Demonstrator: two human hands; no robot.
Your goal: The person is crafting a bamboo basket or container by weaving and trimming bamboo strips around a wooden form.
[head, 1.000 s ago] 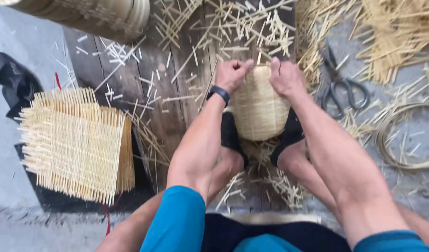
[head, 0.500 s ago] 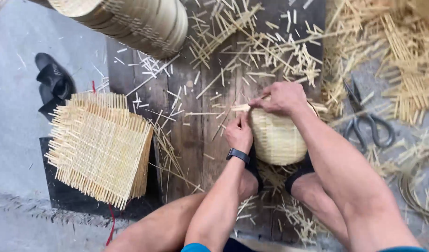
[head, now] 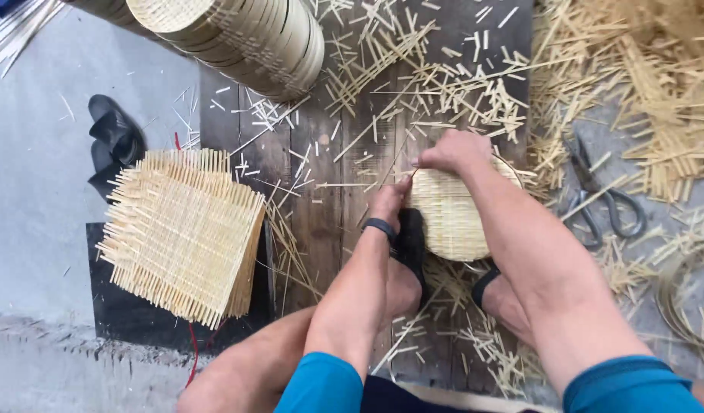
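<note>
Black rubber sandals (head: pixel 113 145) at far left on grey concrete floor (head: pixel 38 229). Just right of them, stack of square woven bamboo mats (head: pixel 180 233), fringed with loose strip ends, lying partly on black sheet (head: pixel 126 317) and partly on dark wooden board (head: pixel 314 222). Red cord (head: pixel 191 348) trailing from under the stack. Top left of centre: row of nested round woven bamboo trays (head: pixel 237 34), lying on its side. Bamboo offcuts (head: pixel 436 84) scattered across the board.

Centre: left hand (head: pixel 389 203), dark band at wrist, fingertips pinched on left rim of small round woven bamboo basket (head: pixel 451 214). Basket set on edge on the board, braced between two feet in black sandals. Right hand (head: pixel 453 151) closed over top rim of basket, fingers curled down on the edge. Both forearms bare, teal sleeves at bottom.

Right of basket: metal scissors (head: pixel 601 199) lying flat, blades shut, well apart from the hands. Upper right: heap of loose bamboo strips (head: pixel 658 92). Far right edge: coiled bamboo hoop (head: pixel 685 294), partly cut off by the frame.
</note>
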